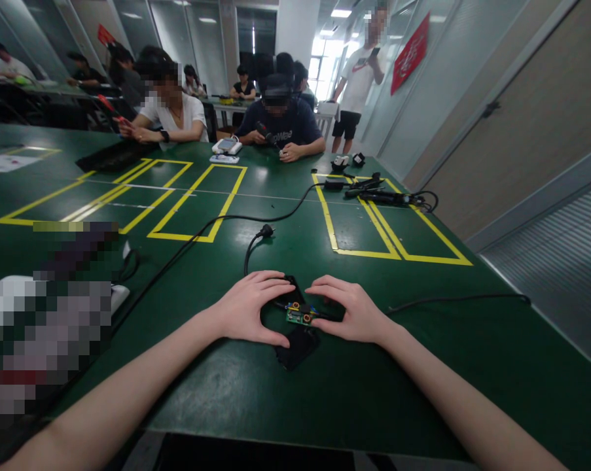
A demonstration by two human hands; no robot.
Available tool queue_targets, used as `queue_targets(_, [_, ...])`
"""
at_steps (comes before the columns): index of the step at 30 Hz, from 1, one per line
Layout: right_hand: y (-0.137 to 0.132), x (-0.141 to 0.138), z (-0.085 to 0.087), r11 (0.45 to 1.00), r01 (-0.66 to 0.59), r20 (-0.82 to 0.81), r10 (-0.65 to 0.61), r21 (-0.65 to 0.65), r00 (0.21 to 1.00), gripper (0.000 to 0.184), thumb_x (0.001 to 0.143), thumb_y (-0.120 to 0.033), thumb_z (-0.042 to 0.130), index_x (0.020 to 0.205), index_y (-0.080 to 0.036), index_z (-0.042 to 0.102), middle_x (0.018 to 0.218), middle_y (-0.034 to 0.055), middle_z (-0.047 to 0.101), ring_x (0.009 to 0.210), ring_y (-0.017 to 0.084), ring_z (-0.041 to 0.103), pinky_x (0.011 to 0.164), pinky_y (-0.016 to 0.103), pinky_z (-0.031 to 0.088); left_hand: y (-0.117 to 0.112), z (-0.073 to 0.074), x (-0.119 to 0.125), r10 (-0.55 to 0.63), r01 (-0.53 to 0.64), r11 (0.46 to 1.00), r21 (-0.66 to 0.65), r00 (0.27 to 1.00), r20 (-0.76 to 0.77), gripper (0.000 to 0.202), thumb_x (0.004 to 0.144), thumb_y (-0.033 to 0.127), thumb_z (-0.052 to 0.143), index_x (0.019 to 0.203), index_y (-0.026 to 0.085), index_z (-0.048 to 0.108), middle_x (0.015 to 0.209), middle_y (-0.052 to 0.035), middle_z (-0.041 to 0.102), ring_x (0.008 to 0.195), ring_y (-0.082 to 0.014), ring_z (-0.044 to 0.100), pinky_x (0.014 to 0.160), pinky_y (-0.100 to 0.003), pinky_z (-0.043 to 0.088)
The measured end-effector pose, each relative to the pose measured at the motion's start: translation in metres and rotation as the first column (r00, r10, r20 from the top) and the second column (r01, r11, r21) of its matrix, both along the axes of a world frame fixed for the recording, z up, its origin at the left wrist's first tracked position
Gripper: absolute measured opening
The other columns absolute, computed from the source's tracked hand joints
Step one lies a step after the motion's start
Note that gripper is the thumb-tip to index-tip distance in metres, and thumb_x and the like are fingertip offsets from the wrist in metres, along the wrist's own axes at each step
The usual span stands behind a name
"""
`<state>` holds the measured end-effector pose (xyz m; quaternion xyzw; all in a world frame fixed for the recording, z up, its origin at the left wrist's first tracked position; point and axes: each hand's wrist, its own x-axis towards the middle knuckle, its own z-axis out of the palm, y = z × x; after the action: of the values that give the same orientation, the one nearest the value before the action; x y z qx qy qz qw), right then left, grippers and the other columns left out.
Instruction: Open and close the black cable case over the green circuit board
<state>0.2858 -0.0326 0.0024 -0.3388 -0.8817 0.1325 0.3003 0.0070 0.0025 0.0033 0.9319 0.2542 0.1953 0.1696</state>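
Observation:
A small green circuit board (299,316) with copper-coloured coils and several coloured parts lies between my hands near the table's front. One black casing piece (298,347) lies just in front of it, and another black casing piece (291,281) shows behind. My left hand (250,307) curves around the left side, thumb and fingers wide apart, its thumb tip by the front casing piece. On the other side, my right hand (351,307) has fingers and thumb apart; its thumb tip meets the board's right end. A black cable partly hides under the right palm.
A black power plug (266,231) lies beyond my left hand. A long black cable (226,218) crosses the green table (201,386). Black cables and adapters (374,193) lie at far right. Blurred objects (54,327) stand at left. Two people sit across; another person (358,78) stands behind.

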Motion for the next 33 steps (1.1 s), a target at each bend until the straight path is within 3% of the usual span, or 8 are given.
queue_targets(3, [0.003, 0.007, 0.003, 1.0, -0.026, 0.039, 0.027, -0.012, 0.999, 0.022, 0.089, -0.039, 0.073, 0.092, -0.019, 0.065, 0.092, 0.0065, 0.068, 0.077, 0.018, 0.067, 0.067, 0.028, 0.052, 0.001, 0.0, -0.001, 0.01, -0.01, 1.0, -0.011, 1.0, -0.005, 0.094, 0.069, 0.069, 0.085, 0.145, 0.021, 0.057, 0.144, -0.0153, 0.063, 0.14, -0.036, 0.053, 0.117, -0.054, 0.042])
queue_targets(7, [0.005, 0.012, 0.0, 1.0, -0.013, 0.145, 0.016, -0.021, 0.989, 0.027, 0.093, -0.037, 0.068, 0.075, -0.02, 0.058, 0.074, 0.001, 0.063, 0.066, 0.015, 0.061, 0.061, 0.026, 0.044, 0.002, -0.002, -0.003, 0.027, -0.027, 1.0, -0.004, 1.0, -0.005, 0.098, 0.068, 0.07, 0.085, 0.148, 0.022, 0.054, 0.153, -0.0169, 0.054, 0.144, -0.0375, 0.047, 0.119, -0.057, 0.04])
queue_targets(12, [0.003, 0.009, -0.003, 0.999, -0.007, 0.174, 0.0, 0.039, 0.985, 0.034, 0.106, -0.036, 0.051, 0.079, -0.019, 0.06, 0.074, 0.0019, 0.062, 0.063, 0.014, 0.06, 0.058, 0.026, 0.04, 0.003, -0.003, -0.004, 0.039, -0.04, 0.999, -0.014, 0.999, -0.019, 0.1, 0.069, 0.071, 0.084, 0.151, 0.023, 0.051, 0.158, -0.0173, 0.049, 0.146, -0.0373, 0.046, 0.119, -0.057, 0.039])
queue_targets(22, [-0.013, -0.015, 0.0, 0.999, -0.038, 0.216, 0.037, 0.0, 0.976, 0.042, 0.112, -0.037, 0.036, 0.084, -0.02, 0.063, 0.074, 0.0027, 0.065, 0.062, 0.015, 0.062, 0.056, 0.026, 0.039, -0.004, -0.001, -0.002, 0.033, -0.035, 0.999, -0.018, 0.997, -0.071, 0.109, 0.067, 0.072, 0.085, 0.155, 0.022, 0.045, 0.161, -0.0187, 0.043, 0.149, -0.0393, 0.041, 0.121, -0.057, 0.037])
queue_targets(33, [-0.002, -0.001, -0.008, 0.984, 0.179, 0.205, -0.173, -0.011, 0.963, 0.042, 0.109, -0.04, 0.041, 0.08, -0.021, 0.064, 0.073, 0.0032, 0.069, 0.059, 0.016, 0.064, 0.056, 0.027, 0.043, 0.0, 0.0, -0.005, 0.04, -0.04, 0.998, -0.046, 0.999, 0.002, 0.093, 0.07, 0.056, 0.088, 0.149, 0.021, 0.054, 0.152, -0.0144, 0.056, 0.146, -0.0391, 0.043, 0.12, -0.056, 0.039])
